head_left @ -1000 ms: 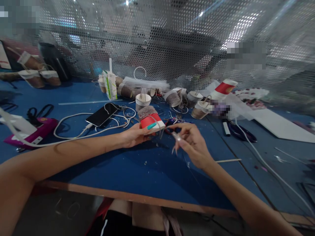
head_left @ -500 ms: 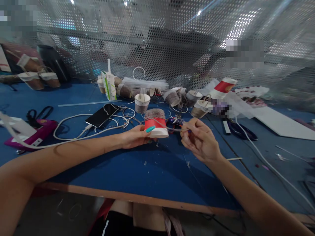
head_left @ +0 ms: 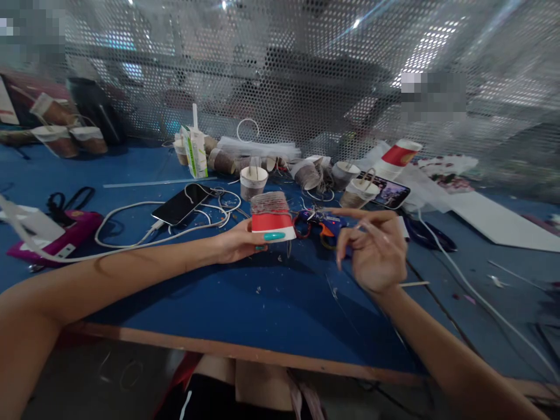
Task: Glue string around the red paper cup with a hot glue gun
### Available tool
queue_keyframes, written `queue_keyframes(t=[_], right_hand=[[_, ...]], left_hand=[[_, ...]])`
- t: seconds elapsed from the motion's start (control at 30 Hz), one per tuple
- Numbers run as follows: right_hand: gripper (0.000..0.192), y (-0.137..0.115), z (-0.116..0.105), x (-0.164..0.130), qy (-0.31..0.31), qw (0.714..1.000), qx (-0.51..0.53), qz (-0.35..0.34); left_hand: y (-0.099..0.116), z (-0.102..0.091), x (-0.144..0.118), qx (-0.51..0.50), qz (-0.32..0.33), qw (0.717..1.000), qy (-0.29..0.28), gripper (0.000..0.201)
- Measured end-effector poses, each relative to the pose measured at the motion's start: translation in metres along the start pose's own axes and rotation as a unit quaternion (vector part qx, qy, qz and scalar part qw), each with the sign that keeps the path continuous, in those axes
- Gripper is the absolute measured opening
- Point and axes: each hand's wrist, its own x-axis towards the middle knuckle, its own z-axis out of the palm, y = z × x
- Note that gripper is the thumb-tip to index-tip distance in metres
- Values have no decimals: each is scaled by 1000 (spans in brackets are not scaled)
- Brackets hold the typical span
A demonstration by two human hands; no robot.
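Note:
My left hand point(head_left: 240, 240) holds a red and white paper cup point(head_left: 273, 219), upside down, its upper part wound with grey-brown twine. The thumb with a teal nail lies along the cup's white rim. My right hand point(head_left: 375, 249) hovers to the right of the cup, fingers loosely curled and index finger stretched out; a thin strand seems to run from it toward the cup, too fine to be sure. A blue and orange glue gun point(head_left: 326, 224) lies on the blue table point(head_left: 271, 297) between the cup and my right hand.
A black phone point(head_left: 180, 204) with white cables lies left of the cup. Several twine-wrapped cups point(head_left: 306, 174), a green carton point(head_left: 195, 151), a plain red cup point(head_left: 397, 155) and a second phone point(head_left: 388, 192) sit behind. Pink tool point(head_left: 56, 236) far left. Perforated metal screen at the back.
My left hand has turned the cup more upright. My right hand has drawn away to the right and opened a little, uncovering the glue gun.

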Motion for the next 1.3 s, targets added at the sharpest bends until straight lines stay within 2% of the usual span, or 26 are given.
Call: queue_keyframes(t=[0.07,0.13,0.23,0.33,0.43,0.53,0.6,0.67,0.7,0.77,0.87,0.93,1.03,1.23,1.3], right_hand=[[29,-13,9,-4,-124,974,171,84],[34,-23,17,-9,-199,938,244,147],[36,-30,23,-14,-238,911,283,183],[32,-28,21,-13,-217,906,311,188],[28,-21,18,-6,-144,917,302,215],[29,-9,15,3,-62,937,244,242],[30,-3,13,6,-7,949,218,227],[29,-3,12,6,32,958,220,183],[29,-6,12,4,30,960,227,159],[29,-15,14,-3,-29,961,240,131],[30,-29,21,-15,-164,946,234,151],[31,-32,25,-20,-195,941,231,152],[32,-25,25,-19,-149,950,237,137],[29,-9,14,-5,36,969,220,105],[26,-13,13,-6,19,967,239,88]], left_hand=[[-2,2,1,21,11,1000,-17,56],[-3,2,1,47,21,998,-45,55],[-3,2,0,73,20,995,-61,54],[-2,1,-1,78,15,995,-58,55],[-1,0,-1,81,10,995,-53,56],[0,-1,-2,97,7,994,-48,58],[0,-2,-2,108,3,993,-46,62],[-1,-1,-2,109,-1,993,-45,62],[-1,-1,-2,105,-1,993,-46,61],[-2,1,-1,96,4,994,-52,58],[-2,4,0,98,9,994,-57,57],[-2,5,-1,103,9,993,-56,56],[-1,4,-1,91,4,994,-59,55],[-1,-3,-1,70,-15,996,-44,61],[-1,-4,0,69,-14,996,-51,62]])
